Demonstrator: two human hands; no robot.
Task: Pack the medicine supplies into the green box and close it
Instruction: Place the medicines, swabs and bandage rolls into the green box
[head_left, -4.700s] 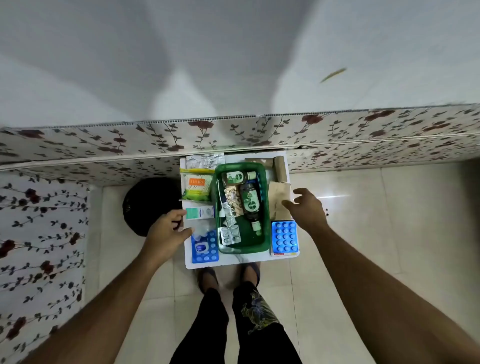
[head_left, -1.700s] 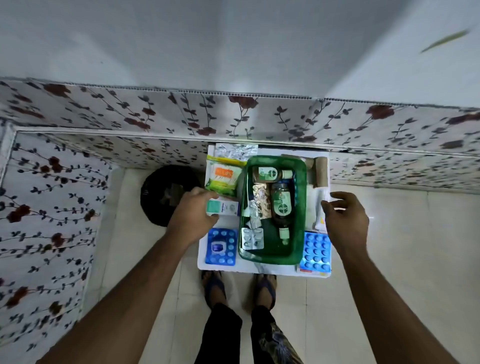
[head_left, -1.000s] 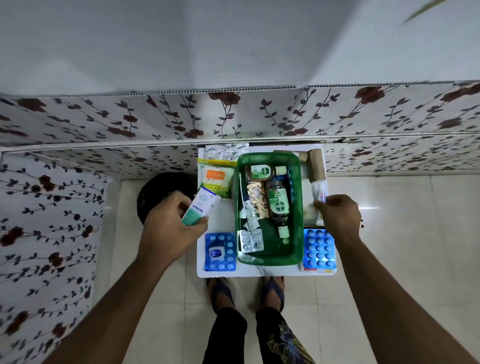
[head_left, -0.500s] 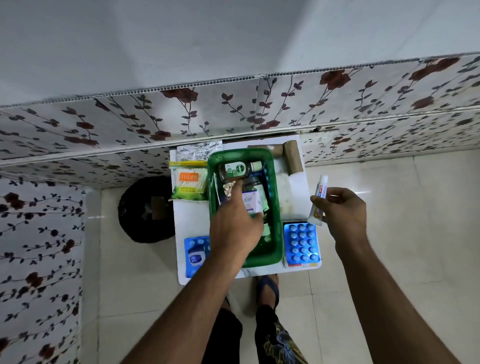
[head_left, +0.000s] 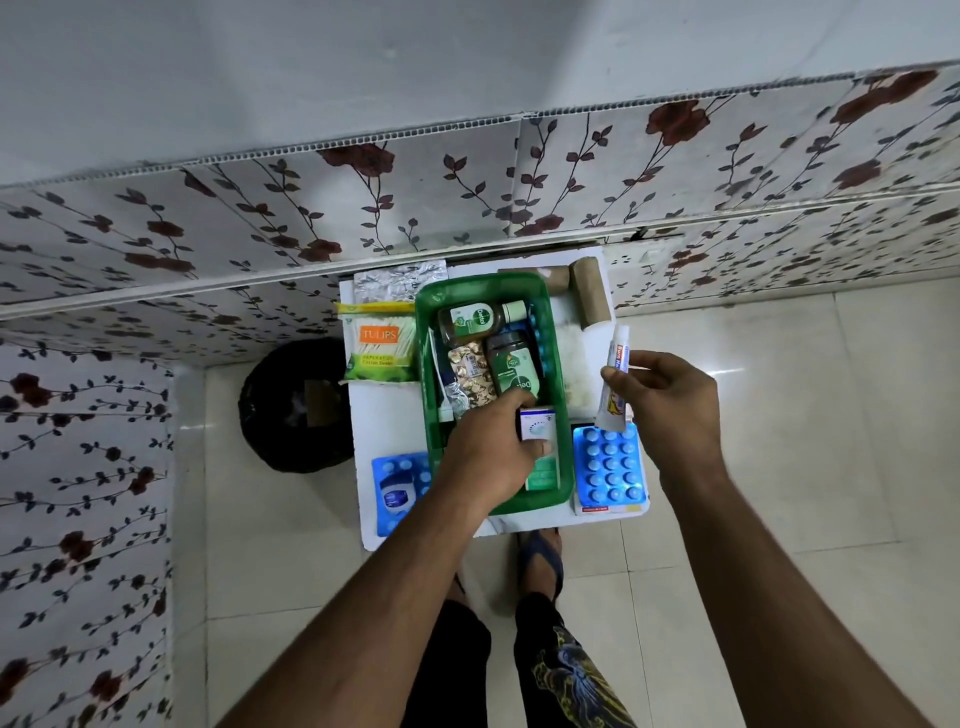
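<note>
Left hand (head_left: 491, 447) now inside green box (head_left: 563, 395), clasping small carton (head_left: 537, 431); right hand (head_left: 662, 395) lifted ointment tube (head_left: 613, 384), pinched, next to pack.

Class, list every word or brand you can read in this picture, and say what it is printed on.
"TULIPS": cotton swab pack.
"Dettol": upper brown bottle.
"De…", partly hidden: lower brown bottle.
Too blurred to read: tube in right hand; small carton under left hand; small jar.
</note>
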